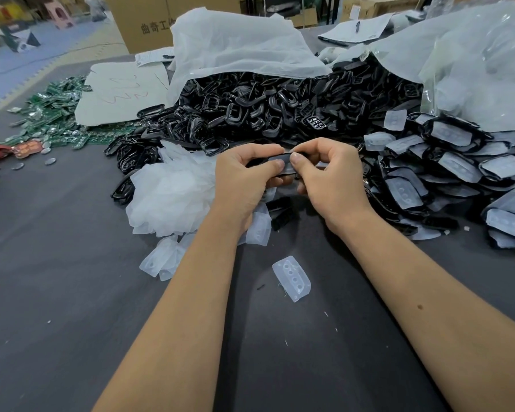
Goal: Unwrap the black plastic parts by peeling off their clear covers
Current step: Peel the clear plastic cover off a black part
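Dark grey table (57, 292) bearing one heap of bare black frames (250, 111) and one heap of covered parts (458, 173). Left hand (244, 176) and right hand (330, 176) both pinch one black part (284, 165) above the table; one loose clear cover (292, 278) lies nearer.

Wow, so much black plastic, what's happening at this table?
A person is unwrapping parts. Both hands, left hand and right hand, pinch one black part between them. Still-covered parts lie piled on the right, bare black parts behind, and a peeled clear cover rests on the table.
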